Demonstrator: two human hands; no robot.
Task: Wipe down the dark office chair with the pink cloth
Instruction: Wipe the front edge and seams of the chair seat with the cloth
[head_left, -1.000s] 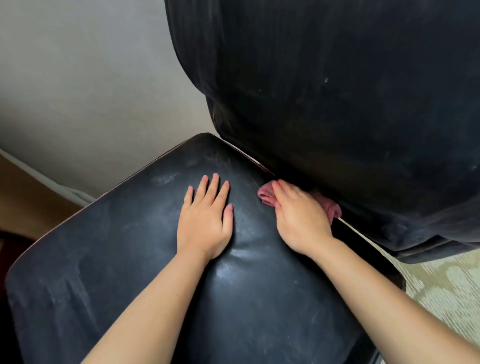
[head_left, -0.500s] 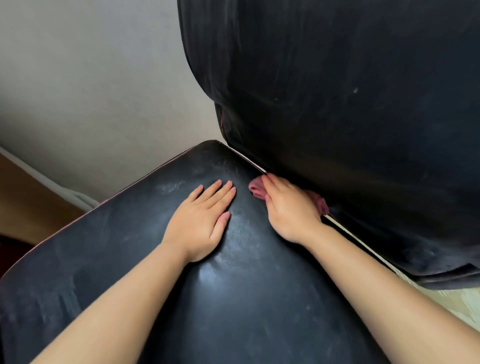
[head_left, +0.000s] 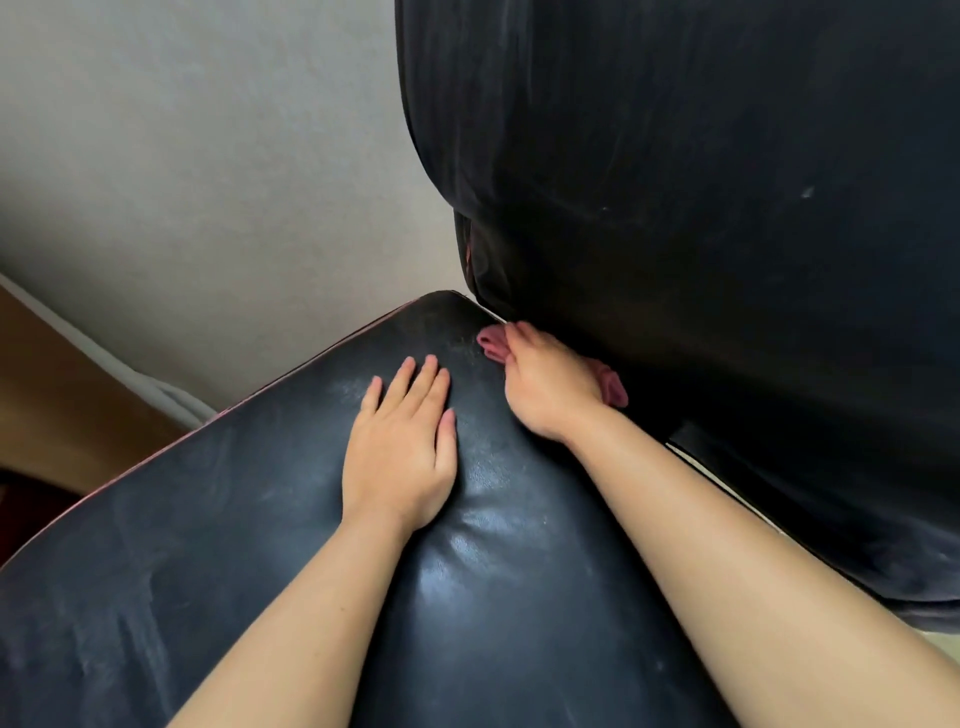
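Note:
The dark office chair fills the view: its dusty black seat (head_left: 260, 545) spreads below and its backrest (head_left: 701, 208) rises at the upper right. My left hand (head_left: 402, 447) lies flat on the seat with its fingers straight. My right hand (head_left: 550, 387) presses the pink cloth (head_left: 493, 343) into the crease where the seat meets the backrest, near the seat's back corner. The cloth shows at my fingertips and again behind my wrist; the part between is hidden under the hand.
A pale grey wall (head_left: 208, 156) stands behind the chair, with a white skirting strip (head_left: 130, 374) along its foot. Brown flooring (head_left: 62, 395) lies to the left. A thin strip of light floor shows between seat and backrest at the right.
My right hand has slid the cloth along the crease toward the seat's back corner. My left hand stays flat on the seat. The view has come closer.

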